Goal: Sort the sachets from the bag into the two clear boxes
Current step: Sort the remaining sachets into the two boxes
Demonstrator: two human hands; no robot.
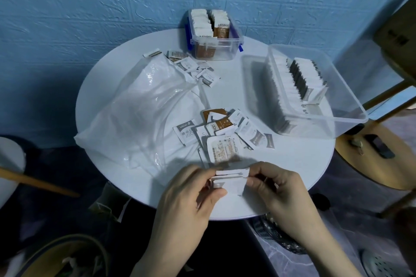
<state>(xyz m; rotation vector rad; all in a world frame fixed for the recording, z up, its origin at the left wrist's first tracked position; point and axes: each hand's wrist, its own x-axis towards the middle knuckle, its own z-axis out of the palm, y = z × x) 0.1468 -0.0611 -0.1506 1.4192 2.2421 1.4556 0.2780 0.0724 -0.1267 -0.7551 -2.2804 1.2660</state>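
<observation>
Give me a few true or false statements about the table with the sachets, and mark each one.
1. Both hands hold a small stack of white sachets near the table's front edge. True.
2. The small clear box with blue latches is empty. False: it holds upright brown-and-white sachets.
3. The clear plastic bag lies on the round white table. True.
4. The large clear plastic box stands left of the bag. False: it is on the right.

Glossy, crinkled translucent plastic bag on a smooth matt white tabletop; two clear hard-plastic boxes holding matt paper sachets; rough, embossed blue wall behind.
</observation>
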